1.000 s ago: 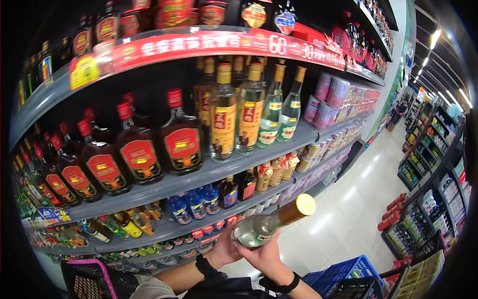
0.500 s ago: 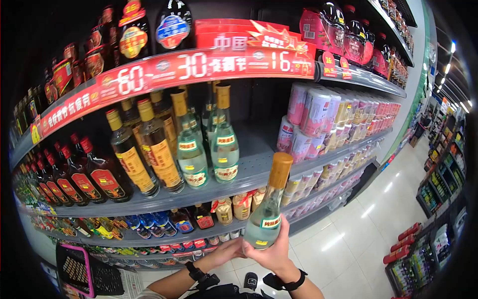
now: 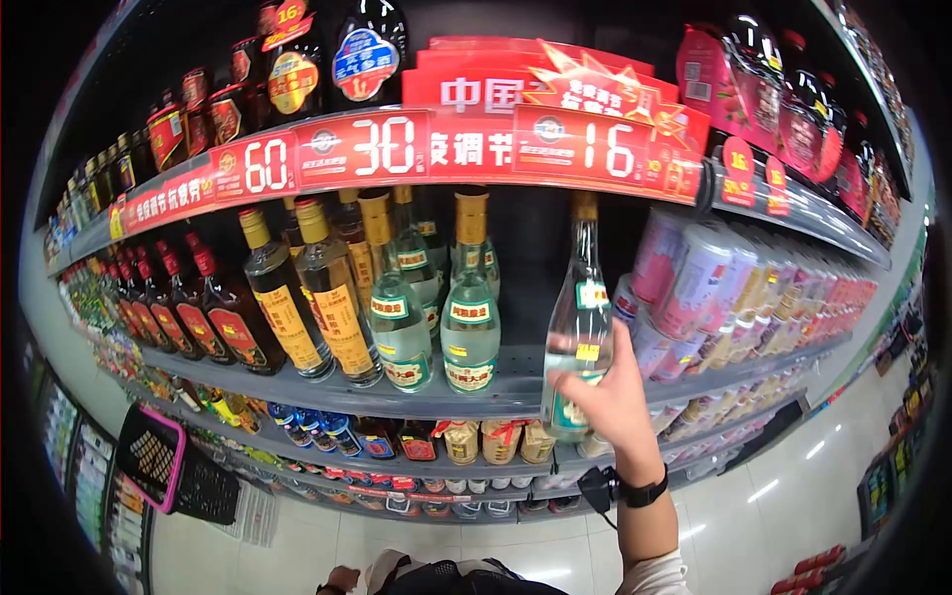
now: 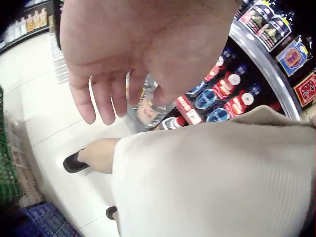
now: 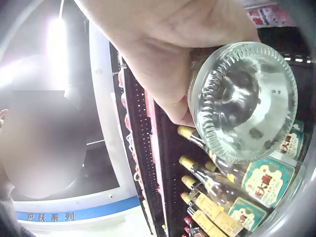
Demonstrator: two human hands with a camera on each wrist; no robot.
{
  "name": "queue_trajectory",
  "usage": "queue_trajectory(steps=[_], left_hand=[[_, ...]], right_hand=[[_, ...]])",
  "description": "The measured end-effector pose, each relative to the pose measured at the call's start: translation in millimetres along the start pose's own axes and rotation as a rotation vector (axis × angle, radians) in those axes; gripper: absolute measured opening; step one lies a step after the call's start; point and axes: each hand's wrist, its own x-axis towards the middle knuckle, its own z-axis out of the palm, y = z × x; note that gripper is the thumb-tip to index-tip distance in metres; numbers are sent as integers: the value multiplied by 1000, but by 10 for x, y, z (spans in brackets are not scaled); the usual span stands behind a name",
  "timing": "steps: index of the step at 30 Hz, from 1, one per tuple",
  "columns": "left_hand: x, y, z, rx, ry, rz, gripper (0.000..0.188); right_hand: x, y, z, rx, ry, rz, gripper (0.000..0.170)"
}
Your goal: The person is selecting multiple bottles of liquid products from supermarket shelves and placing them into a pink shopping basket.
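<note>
Clear glass upright in our right hand (image 3: 617, 397), neck above our fingers and base below them.
Gripping the bottle (image 3: 569, 332) round its lower body, we have our right thumb across the front; its long axis runs close to vertical, the gold cap (image 3: 586, 205) well above our fingers. The right wrist view shows the underside of its base, just beside our curled fingers. To the left of those fingers, two matching green-labelled bottles (image 3: 469, 332) stand on the grey shelf (image 3: 516, 399); to their right are the stacked pink cans (image 3: 700, 273). Our left hand (image 4: 148, 44) is much farther from the bottle, low by our body, its fingers loose and holding nothing.
</note>
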Motion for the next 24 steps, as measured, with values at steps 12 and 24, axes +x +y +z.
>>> queue_trajectory(steps=[12,24], left_hand=[[19,565,1584,-1314,429,-305,27],[66,658,1184,-1741,208,-544,58]], right_hand=[[626,424,130,-18,-33,-134,91],[488,535,88,-56,-90,-147,91]])
